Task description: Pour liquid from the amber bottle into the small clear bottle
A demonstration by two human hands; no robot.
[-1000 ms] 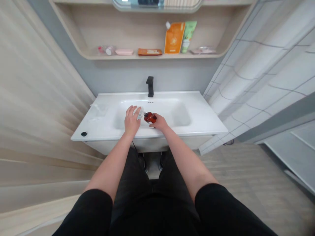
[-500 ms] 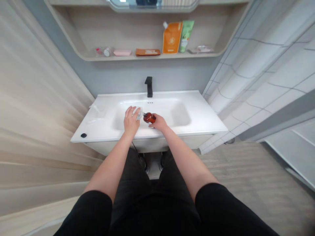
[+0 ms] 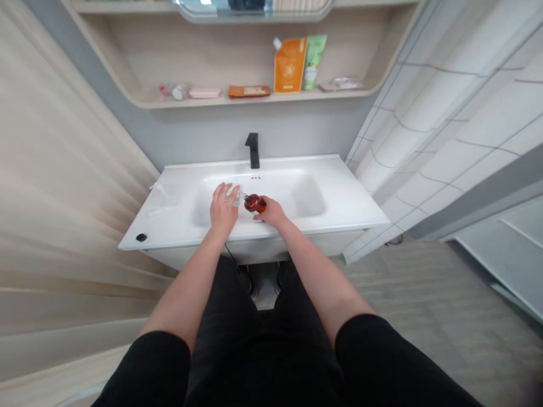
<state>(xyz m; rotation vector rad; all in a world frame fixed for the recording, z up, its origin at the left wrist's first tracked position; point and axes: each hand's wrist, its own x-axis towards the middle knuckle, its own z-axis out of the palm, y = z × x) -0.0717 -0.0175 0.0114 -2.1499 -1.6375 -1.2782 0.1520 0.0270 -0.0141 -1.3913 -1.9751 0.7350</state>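
Note:
Over the white sink basin (image 3: pixel 292 186), my right hand (image 3: pixel 272 212) is closed around a small red-brown bottle (image 3: pixel 255 203). That bottle is tilted, its dark neck pointing left at a clear container (image 3: pixel 236 198). My left hand (image 3: pixel 223 212) grips the clear container with its fingers curled over it from the left. Its exact kind is hard to make out, being see-through and partly covered by the fingers. The bottle's neck lies at or very close to the container; whether they touch I cannot tell.
A black faucet (image 3: pixel 253 150) stands behind the basin. On the left counter lie a round black piece (image 3: pixel 141 237) and a clear plastic thing (image 3: pixel 165 195). The shelf above holds an orange pouch (image 3: pixel 289 65), a green tube (image 3: pixel 314 61), an orange packet (image 3: pixel 249 91) and a pink case (image 3: pixel 205 92).
The whole view has shifted slightly. Both hands keep their hold, and the bottle stays tilted toward the clear container, with hardly any visible difference.

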